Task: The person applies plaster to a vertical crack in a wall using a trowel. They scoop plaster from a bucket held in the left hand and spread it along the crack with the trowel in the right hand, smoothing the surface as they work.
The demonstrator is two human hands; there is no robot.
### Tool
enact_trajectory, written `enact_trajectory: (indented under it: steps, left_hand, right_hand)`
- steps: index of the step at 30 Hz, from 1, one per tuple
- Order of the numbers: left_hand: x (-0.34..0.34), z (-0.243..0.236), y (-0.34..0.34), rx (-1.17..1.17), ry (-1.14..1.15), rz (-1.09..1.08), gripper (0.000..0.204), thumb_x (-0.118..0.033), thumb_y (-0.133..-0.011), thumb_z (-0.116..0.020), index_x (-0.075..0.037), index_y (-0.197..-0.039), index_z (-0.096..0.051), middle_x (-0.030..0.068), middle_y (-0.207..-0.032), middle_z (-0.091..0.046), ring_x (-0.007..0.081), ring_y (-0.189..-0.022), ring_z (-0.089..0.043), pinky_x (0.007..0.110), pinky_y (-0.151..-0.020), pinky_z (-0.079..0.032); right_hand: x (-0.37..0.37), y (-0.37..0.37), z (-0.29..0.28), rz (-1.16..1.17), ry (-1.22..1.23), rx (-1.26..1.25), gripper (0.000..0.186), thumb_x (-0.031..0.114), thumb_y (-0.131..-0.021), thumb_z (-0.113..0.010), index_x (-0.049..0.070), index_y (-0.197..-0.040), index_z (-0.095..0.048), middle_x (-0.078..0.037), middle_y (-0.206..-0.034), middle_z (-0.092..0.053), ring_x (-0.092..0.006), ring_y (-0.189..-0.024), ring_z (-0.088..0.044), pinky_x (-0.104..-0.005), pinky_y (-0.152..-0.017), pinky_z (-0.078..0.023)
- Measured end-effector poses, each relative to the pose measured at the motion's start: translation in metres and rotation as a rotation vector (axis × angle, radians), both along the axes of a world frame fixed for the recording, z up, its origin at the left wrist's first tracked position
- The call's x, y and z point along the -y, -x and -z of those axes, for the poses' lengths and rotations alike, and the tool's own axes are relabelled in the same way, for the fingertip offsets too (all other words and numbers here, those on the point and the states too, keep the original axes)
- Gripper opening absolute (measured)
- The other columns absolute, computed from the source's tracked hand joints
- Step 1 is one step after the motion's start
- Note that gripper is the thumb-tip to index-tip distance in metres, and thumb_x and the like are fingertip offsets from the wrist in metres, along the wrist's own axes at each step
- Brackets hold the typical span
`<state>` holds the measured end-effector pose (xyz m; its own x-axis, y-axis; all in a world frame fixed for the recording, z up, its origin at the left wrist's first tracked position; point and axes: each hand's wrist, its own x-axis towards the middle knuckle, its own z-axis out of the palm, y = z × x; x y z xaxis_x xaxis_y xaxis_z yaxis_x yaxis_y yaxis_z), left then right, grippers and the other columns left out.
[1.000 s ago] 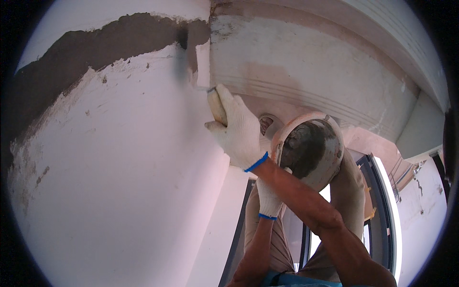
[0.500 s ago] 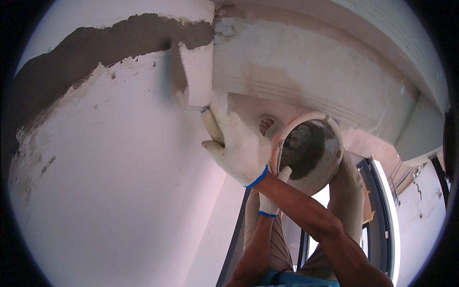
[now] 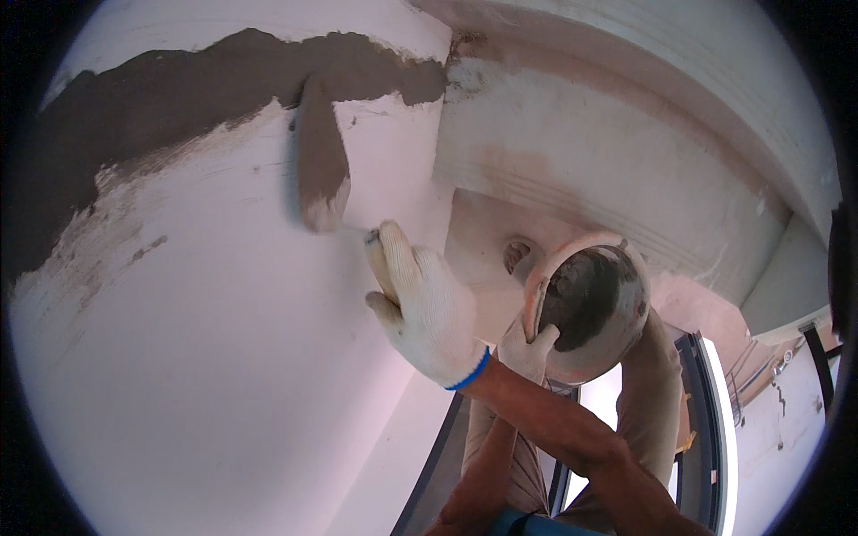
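Note:
My right hand (image 3: 429, 313), in a white knit glove with a blue cuff, grips the handle of a trowel (image 3: 322, 179). The blade lies flat against the white wall (image 3: 197, 357) and is coated in grey mortar. It points up into a dark band of wet mortar (image 3: 179, 98) spread across the top of the wall. My left hand (image 3: 527, 350), also gloved, holds a round pinkish bowl (image 3: 585, 243) by its rim, just right of my right wrist. Grey mortar (image 3: 581, 299) fills the bowl. My right forearm crosses over the left.
A pale ribbed moulding (image 3: 608, 170) juts out at the wall's upper right, with a small round hole (image 3: 517, 255) below it. A dark window frame (image 3: 706, 429) with bright glass runs down the lower right. My beige trouser legs (image 3: 648, 402) show beneath the bowl.
My right hand and the trowel have slid down and to the left along the wall. The blade now shows grey mortar. The bowl stays in my left hand.

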<state>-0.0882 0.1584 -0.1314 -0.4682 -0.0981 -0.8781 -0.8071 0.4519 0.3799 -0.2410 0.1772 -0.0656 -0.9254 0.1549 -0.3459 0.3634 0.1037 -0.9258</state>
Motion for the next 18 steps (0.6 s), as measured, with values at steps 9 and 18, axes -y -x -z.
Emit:
enact_trajectory:
  steps: [9,18]
  left_hand:
    - [-0.007,-0.011,0.008,-0.095,0.114,0.068,0.06,-0.022,-0.087,-0.077,0.004,-0.139,-0.063,0.0202,-0.127,-0.072,0.0322,-0.116,-0.069,0.039,-0.105,-0.049]
    - [-0.009,0.0,-0.009,-0.256,0.12,0.174,0.067,-0.023,-0.087,-0.076,0.003,-0.146,-0.057,0.0212,-0.138,-0.067,0.0309,-0.128,-0.063,0.039,-0.112,-0.044]
  right_hand:
    - [-0.022,0.015,0.015,0.159,-0.067,-0.043,0.089,0.012,-0.078,-0.086,0.009,-0.156,-0.044,-0.021,-0.117,-0.063,-0.0404,-0.1,-0.068,-0.0451,-0.083,-0.057]
    - [-0.007,0.007,-0.019,-0.062,-0.133,-0.131,0.084,0.016,-0.08,-0.084,0.012,-0.155,-0.045,-0.02,-0.111,-0.065,-0.0416,-0.096,-0.066,-0.0481,-0.08,-0.056]
